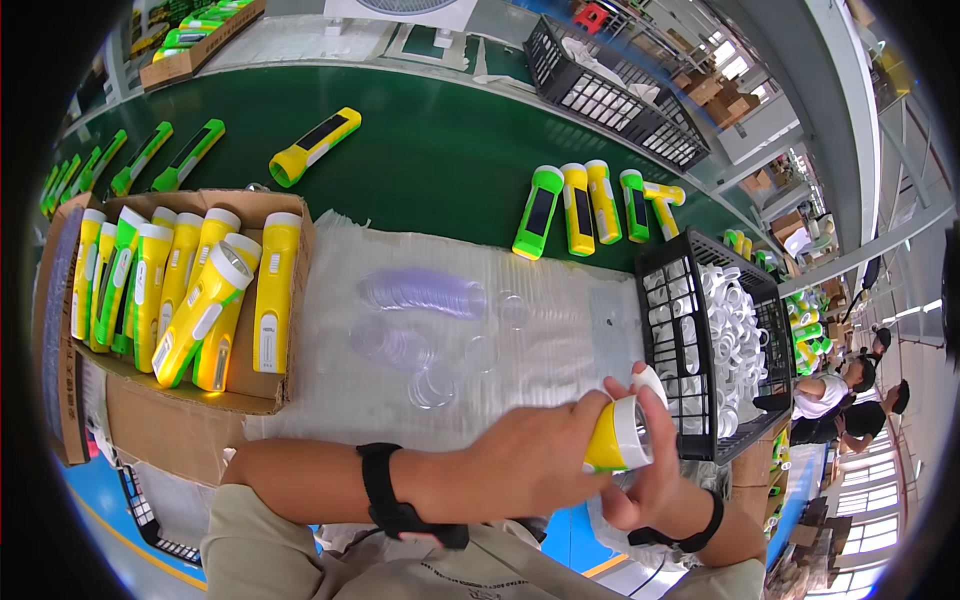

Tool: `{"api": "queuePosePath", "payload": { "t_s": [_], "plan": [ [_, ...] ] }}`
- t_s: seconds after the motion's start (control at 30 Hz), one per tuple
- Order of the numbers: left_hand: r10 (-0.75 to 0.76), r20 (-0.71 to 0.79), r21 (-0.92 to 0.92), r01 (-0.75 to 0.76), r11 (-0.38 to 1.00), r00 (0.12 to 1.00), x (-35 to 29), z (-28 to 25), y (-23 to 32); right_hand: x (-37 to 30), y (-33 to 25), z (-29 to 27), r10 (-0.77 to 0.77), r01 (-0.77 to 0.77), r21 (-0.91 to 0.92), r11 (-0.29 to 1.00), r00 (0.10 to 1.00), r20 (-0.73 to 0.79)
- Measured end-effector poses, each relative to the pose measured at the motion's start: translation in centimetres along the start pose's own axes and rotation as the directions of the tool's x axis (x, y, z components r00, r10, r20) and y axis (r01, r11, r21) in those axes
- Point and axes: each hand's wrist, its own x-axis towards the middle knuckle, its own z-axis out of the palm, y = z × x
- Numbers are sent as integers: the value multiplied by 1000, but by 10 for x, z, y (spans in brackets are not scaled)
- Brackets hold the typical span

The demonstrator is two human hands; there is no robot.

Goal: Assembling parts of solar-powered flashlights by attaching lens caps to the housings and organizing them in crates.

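Note:
Low in the middle, my left hand (530, 455) is closed round a yellow and green flashlight (604, 440), its white-rimmed head turned right. My right hand (660, 475) is at that head, fingers curled along the rim. A white curved piece (650, 382), apparently a ring, shows at the right fingertips; part of it is hidden. Just right of the hands stands a black plastic crate (712, 400) holding many white rings (728, 340). Clear round lenses (425, 292) lie in overlapping rows on the plastic-covered work surface (560, 375) beyond my hands.
At left, a cardboard box (285, 395) holds several upright flashlights (275, 290). More flashlights (540, 212) lie on the green belt (430, 165) beyond the work surface. Another black crate (620, 100) stands at the back. Two people (850, 400) are at far right.

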Motion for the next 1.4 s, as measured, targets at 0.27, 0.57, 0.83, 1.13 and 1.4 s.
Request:
{"api": "queuePosePath", "payload": {
  "t_s": [0.27,0.57,0.83,1.13,1.4],
  "plan": [
    [344,-131,446,-255,858,930,-1,7,-11,23,-23,-17,251,-276,201,940,958,139],
    [675,346,-681,-320,658,652,-19,47,-21,-1,-36,1,-745,680,305,667,596,300],
    [236,-175,386,-153,910,956,17,13,-25,31,-6,0,409,-413,93,906,911,60],
    [273,302,-40,-273,961,913,7,13,-22,33,-12,-7,-494,484,103,869,844,207],
    [208,104,0,-209,978,973,16,-5,-24,49,0,-14,36,-43,54,998,991,131]
  ]
}}
